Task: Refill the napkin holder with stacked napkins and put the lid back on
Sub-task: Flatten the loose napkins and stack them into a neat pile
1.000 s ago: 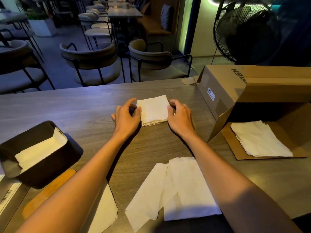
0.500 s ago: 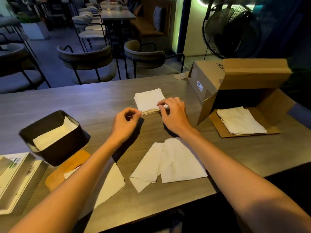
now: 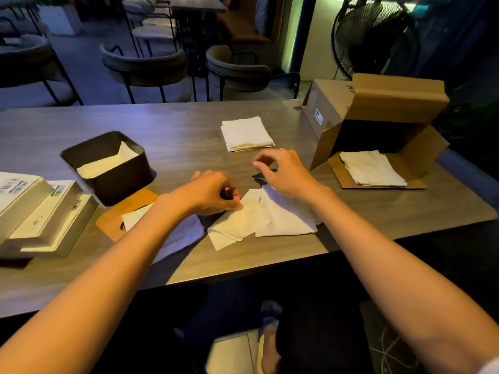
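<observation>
The dark napkin holder (image 3: pixel 113 182) stands open at the left with napkins (image 3: pixel 105 164) inside. Its wooden lid (image 3: pixel 118 214) lies flat in front of it, partly under a napkin. A neat stack of napkins (image 3: pixel 245 133) rests at the middle back, untouched. Loose napkins (image 3: pixel 270 220) are spread near the table's front edge. My left hand (image 3: pixel 210 193) is curled, its fingertips on the upper left corner of the loose napkins; a pinch is not clear. My right hand (image 3: pixel 286 171) hovers just above their far edge, fingers half bent and apart, holding nothing.
An open cardboard box (image 3: pixel 378 109) lies on its side at the right, with more napkins (image 3: pixel 372 168) on its flap. White flat boxes (image 3: pixel 35 211) are stacked at the far left. Chairs (image 3: pixel 145 66) stand beyond the table (image 3: pixel 175 125), and a fan (image 3: pixel 375 39) at the back right.
Both hands have left the neat stack and come back toward me, down to the loose napkins. The view has pulled back and tilted down.
</observation>
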A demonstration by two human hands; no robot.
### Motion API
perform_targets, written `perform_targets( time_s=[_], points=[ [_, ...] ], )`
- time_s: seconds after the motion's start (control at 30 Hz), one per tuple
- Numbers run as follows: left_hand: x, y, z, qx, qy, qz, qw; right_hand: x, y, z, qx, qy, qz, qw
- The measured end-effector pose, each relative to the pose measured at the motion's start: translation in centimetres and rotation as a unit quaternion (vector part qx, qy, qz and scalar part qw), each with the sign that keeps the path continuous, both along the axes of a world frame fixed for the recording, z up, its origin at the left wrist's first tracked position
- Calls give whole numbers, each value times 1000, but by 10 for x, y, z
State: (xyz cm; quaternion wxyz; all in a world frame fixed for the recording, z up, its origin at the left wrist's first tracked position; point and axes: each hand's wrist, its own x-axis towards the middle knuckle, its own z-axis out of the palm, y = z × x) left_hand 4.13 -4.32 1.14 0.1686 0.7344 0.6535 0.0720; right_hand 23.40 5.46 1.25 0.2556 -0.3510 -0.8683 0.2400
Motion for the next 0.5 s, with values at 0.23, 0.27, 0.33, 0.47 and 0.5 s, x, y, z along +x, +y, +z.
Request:
perform_targets(
  time_s=[0.23,0.27,0.33,0.47,0.5],
  points=[
    [-17,-4,9,64,-230,51,970,3,-7,16,-157,-4,83,984],
    [-19,-3,10,71,-255,58,963,3,-6,16,-157,-4,91,983],
    [-22,-4,12,72,-311,67,945,0,-6,17,-155,26,90,984],
    [-15,-7,15,47,-420,93,902,-7,-6,23,-190,146,40,970],
    [-12,-7,14,33,-433,104,895,-9,-5,24,-193,164,25,967]
  ],
)
